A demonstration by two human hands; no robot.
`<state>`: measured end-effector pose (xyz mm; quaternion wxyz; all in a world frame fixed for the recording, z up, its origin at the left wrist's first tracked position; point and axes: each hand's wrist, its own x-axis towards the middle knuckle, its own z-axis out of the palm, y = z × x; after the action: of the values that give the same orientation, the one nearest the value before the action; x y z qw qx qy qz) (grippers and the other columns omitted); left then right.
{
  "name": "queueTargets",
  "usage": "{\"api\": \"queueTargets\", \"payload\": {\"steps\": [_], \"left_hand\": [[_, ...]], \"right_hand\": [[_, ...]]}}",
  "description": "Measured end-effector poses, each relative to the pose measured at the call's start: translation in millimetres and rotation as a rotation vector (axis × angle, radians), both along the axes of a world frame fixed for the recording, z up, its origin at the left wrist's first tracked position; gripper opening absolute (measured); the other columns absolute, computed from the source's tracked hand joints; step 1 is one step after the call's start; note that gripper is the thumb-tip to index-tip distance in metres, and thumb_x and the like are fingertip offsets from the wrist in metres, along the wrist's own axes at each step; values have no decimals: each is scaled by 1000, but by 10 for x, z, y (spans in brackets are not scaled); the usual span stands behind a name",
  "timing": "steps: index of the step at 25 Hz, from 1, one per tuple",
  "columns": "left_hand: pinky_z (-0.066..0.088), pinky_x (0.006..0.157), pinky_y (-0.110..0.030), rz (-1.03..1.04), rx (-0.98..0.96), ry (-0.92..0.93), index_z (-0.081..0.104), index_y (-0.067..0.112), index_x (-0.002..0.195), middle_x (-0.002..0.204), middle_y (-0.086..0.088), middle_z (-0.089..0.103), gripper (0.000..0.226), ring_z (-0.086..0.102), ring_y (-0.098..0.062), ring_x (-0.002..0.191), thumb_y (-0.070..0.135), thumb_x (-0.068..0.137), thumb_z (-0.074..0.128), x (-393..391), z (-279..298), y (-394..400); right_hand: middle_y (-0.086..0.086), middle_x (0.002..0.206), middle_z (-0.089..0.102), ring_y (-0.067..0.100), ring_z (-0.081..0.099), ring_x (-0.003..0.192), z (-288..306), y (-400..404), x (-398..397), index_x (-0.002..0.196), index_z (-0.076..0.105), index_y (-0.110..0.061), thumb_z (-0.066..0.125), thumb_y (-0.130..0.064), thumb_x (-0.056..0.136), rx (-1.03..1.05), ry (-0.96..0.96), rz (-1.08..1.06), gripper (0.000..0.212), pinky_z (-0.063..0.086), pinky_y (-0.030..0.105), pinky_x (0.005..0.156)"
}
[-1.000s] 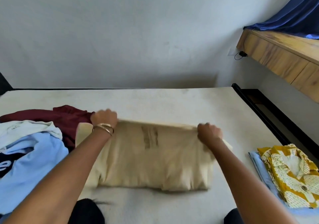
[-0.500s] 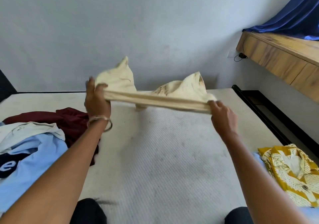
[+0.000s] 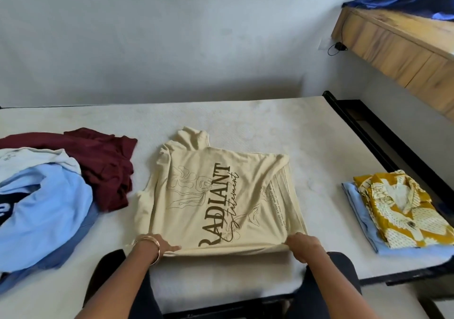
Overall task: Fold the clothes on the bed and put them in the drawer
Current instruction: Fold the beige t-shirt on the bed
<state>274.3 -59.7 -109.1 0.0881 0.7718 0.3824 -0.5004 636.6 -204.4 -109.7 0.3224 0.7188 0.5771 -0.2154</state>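
Head view: maroon garment (image 3: 105, 166) and yellow shirt (image 3: 398, 210) flank cream T-shirt (image 3: 221, 195).

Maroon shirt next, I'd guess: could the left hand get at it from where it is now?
Probably yes. The maroon shirt lies in the open on the bed, up and left of the left hand, nothing between them. That hand grips the cream shirt, so it must let go first.
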Motion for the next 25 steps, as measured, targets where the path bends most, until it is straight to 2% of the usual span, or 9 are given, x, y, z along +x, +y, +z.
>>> {"api": "queueTargets", "payload": {"steps": [2,5,9,11,14,16,18,21,25], "left_hand": [[42,102,-46,-101,-42,54,31,36,148,144,-12,43,60,46,-34,130,21,94,52,71,3,62],[46,98,-47,-89,-55,43,38,33,144,141,-10,47,57,50,-33,126,24,89,53,126,47,163],[49,94,-39,82,-150,97,48,25,137,132,-5,56,74,57,-26,116,56,74,67,258,42,143],[49,94,-36,263,-245,76,62,16,124,115,-3,65,82,61,-23,102,73,64,65,405,32,151],[50,83,-32,336,-301,20,73,9,105,83,-4,68,72,65,-20,80,73,81,50,719,1,63],[49,83,-34,254,-232,-32,66,8,116,105,-10,69,60,66,-26,95,59,91,49,965,-30,-81],[48,86,-35,140,-109,-220,60,15,120,124,-11,60,43,60,-30,110,47,93,51,1094,-158,-186],[50,83,-34,235,-28,-507,59,25,112,120,-6,61,23,59,-27,106,36,93,52,1208,-403,-227],[49,87,-33,304,2,-690,42,37,132,127,1,52,50,56,-22,112,30,88,64,1286,-570,-374]], "right_hand": [[5,138,52,27,56,123,2,100,19,138,47,-16,49,-3,95,-136,-36,-51,46,48,42,94],[0,115,63,24,62,91,44,185,57,122,59,-19,58,-12,90,-339,-202,-121,32,45,33,72],[-5,112,62,21,55,101,25,212,314,114,58,-24,73,-41,82,-381,-137,-208,38,38,34,86],[-4,109,58,24,55,109,-4,281,402,112,52,-23,71,-49,82,-261,60,-380,44,37,41,97],[6,122,56,29,53,114,-219,325,321,120,48,-14,60,-39,94,254,176,-674,38,40,46,98],[11,128,50,32,46,121,-390,247,239,126,43,-11,62,-32,94,439,157,-831,43,37,48,98],[10,118,53,33,48,116,-542,136,213,117,44,-13,70,-34,88,433,238,-1015,45,33,50,96],[6,85,60,26,55,87,-575,37,368,88,57,-9,70,-23,88,523,429,-1219,19,34,45,85],[11,92,60,31,56,91,-413,-178,515,93,60,-2,69,-15,89,905,404,-1390,16,45,39,76]]}}
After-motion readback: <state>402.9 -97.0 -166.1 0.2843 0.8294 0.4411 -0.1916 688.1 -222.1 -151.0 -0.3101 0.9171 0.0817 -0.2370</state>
